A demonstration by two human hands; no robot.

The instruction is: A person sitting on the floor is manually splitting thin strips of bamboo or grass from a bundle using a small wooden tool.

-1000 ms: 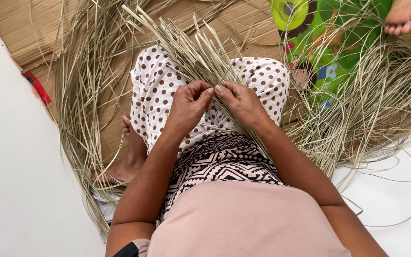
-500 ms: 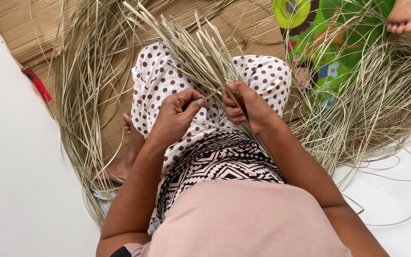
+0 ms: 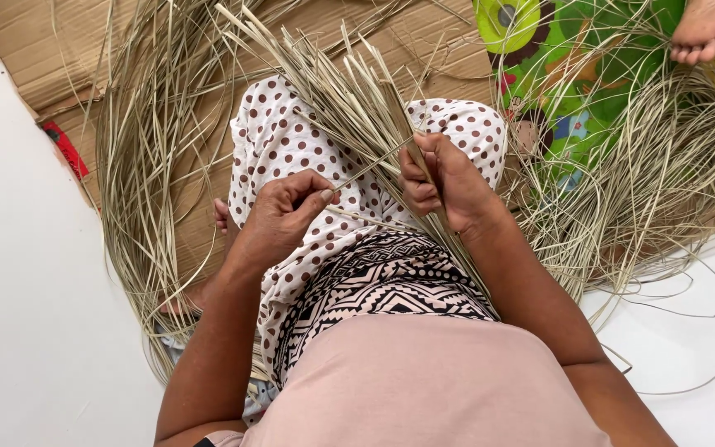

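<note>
Down in the head view, a seated person works over a lap covered by a white cloth (image 3: 291, 141) with brown dots. The right hand (image 3: 448, 186) is closed around a bundle (image 3: 349, 99) of pale dried strips, gripping it where the strips gather; from there the bundle fans up and to the left across the lap, its cut ends spread apart. The left hand (image 3: 283, 217) is closed in a pinch, thumb and forefinger holding a single strip (image 3: 370, 163) that runs up and to the right toward the bundle and meets it just beside the right hand's fingers. The two hands sit near each other, apart, with the dotted cloth between them.

Loose strips (image 3: 146, 157) of the same kind curve in a long sweep on the floor to the left of the lap, lying over flattened cardboard (image 3: 26, 50). A small red object (image 3: 65, 150) lies at the cardboard's left edge. A larger tangle (image 3: 664, 165) of strips is heaped to the right, partly over a green patterned mat (image 3: 589, 58). Another person's bare foot (image 3: 709, 29) rests at the top right corner, on the mat. The person's own foot (image 3: 222, 217) shows just left of the lap.
</note>
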